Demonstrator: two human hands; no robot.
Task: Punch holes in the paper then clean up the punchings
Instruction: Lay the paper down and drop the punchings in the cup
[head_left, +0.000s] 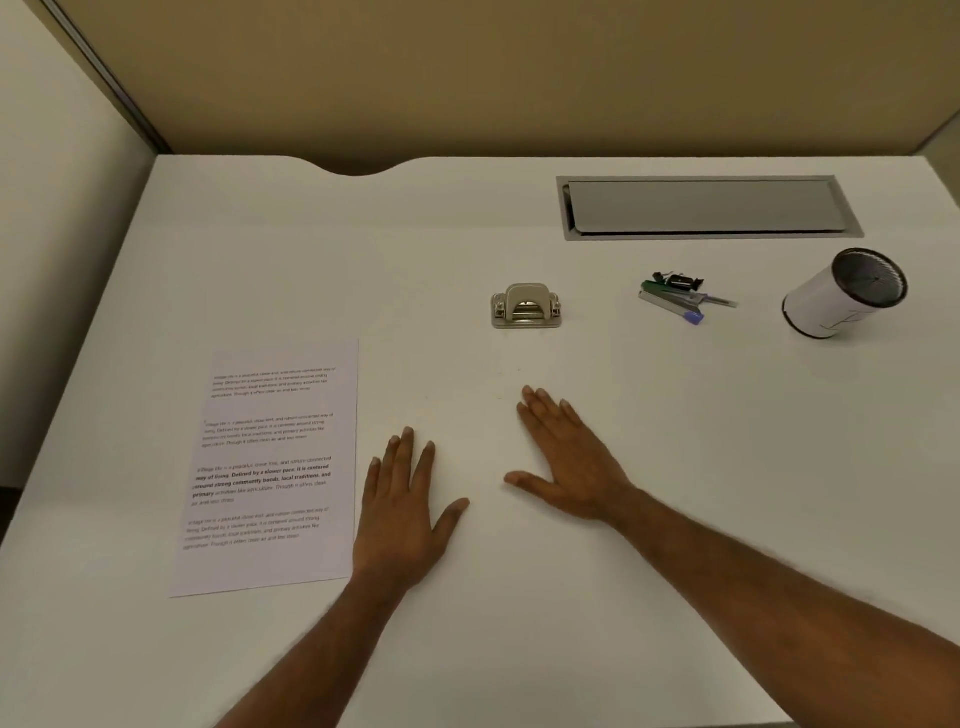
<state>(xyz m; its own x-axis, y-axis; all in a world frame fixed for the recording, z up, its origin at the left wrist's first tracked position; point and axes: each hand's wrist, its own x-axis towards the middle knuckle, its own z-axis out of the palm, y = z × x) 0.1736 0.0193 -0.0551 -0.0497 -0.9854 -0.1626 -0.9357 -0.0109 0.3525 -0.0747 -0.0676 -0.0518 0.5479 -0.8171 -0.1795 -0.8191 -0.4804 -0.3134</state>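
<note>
A printed sheet of paper (270, 467) lies flat on the left of the white desk (571, 597). A small metal hole punch (526, 306) stands further back, near the desk's middle. My left hand (402, 506) rests palm down just right of the paper's lower edge, fingers spread, holding nothing. My right hand (569, 465) also lies flat and open, below the punch and well apart from it. A few tiny specks dot the desk between my right hand and the punch; I cannot tell what they are.
A small pile of pens and clips (680, 299) lies right of the punch. A white cylindrical cup (841, 293) lies tipped at the far right. A grey cable hatch (706, 207) is set into the desk's back. Partition walls close the back and left.
</note>
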